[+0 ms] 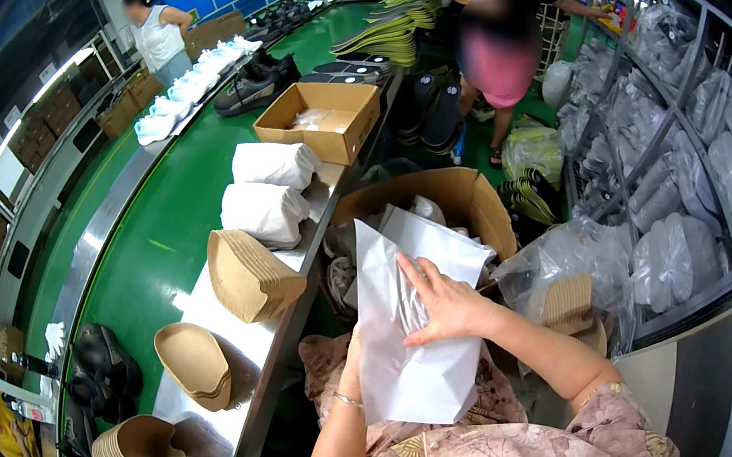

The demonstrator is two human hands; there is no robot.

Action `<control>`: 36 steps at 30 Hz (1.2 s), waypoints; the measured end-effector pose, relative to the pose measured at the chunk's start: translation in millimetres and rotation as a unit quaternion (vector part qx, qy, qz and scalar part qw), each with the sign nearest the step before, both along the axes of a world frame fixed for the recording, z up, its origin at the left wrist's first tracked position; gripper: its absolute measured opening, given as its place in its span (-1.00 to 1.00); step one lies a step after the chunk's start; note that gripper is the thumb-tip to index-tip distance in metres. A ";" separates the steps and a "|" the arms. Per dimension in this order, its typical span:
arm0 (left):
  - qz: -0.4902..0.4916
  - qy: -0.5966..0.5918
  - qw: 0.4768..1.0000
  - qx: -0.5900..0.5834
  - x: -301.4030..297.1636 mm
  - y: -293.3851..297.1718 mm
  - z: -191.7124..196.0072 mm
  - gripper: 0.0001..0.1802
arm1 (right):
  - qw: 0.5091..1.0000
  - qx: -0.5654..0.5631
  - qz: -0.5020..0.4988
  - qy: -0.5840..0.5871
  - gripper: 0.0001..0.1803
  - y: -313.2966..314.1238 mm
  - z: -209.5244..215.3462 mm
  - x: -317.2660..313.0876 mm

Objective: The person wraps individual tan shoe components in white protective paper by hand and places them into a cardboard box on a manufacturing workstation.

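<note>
Touching with widely spread right hand the long white paper sheet beneath, lengthwise forward above pink floral clothing, with left hand at left edge, fingers hidden, cannot tell grip

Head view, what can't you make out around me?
- Head view: the fingers of the left hand, hidden behind the white paper.
- Head view: part of what the large cardboard box holds, blocked by the paper.
- Head view: whatever is inside the two white bundles, hidden by their own covering.
- Head view: part of the person in yellow, cut off by the dark rim.
</note>
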State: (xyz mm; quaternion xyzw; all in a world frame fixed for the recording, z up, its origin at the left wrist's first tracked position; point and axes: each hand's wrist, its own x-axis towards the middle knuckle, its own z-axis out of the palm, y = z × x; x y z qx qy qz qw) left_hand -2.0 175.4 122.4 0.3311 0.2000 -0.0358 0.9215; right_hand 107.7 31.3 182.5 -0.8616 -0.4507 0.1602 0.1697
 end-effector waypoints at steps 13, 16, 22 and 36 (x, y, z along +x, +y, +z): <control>0.070 -0.018 0.968 0.242 12.2 7.2 -12.2 -0.40 | 0.990 0.040 -0.100 -0.087 0.30 -29.1 -17.4 -1.8; 0.349 -0.029 0.806 0.478 -3.4 -5.2 13.7 -0.73 | 0.971 0.031 -0.134 -0.197 0.25 -29.2 -13.2 -5.5; 0.092 -0.053 0.949 0.296 -9.9 -44.4 -19.3 -0.41 | 0.953 0.081 -0.124 -0.263 0.04 0.5 3.0 -43.6; 0.131 -0.154 0.976 0.085 4.4 -20.4 -2.8 -0.10 | 0.897 0.342 -0.115 0.257 -0.46 -10.1 0.6 -26.5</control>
